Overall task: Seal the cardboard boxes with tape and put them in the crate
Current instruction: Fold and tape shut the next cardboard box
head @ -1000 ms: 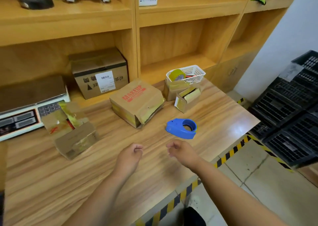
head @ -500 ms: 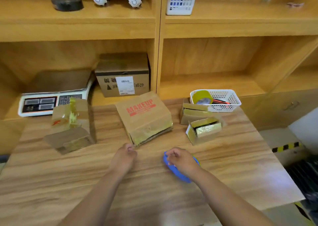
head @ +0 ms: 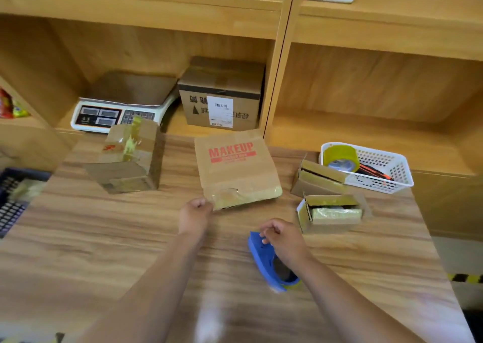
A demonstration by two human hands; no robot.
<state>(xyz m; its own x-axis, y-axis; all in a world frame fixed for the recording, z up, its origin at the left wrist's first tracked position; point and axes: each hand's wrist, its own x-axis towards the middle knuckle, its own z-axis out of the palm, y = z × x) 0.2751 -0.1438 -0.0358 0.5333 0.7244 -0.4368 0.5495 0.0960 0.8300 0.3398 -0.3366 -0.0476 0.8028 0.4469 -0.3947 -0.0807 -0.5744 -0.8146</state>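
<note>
Fingers [head: 201, 204] of left hand [head: 196, 216] curled at box [head: 235, 165] near-left corner; right hand [head: 281, 238] curled over dispenser [head: 262, 260].
Both hands just reached out from nearer; grip on either unclear; box mid-table, taping likely next.

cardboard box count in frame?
5. Table: taped box left, MAKEUP box centre, rear small box by the basket, front small box nearer. Shelf: labelled box beside the scale. Others may be outside the frame.
</note>
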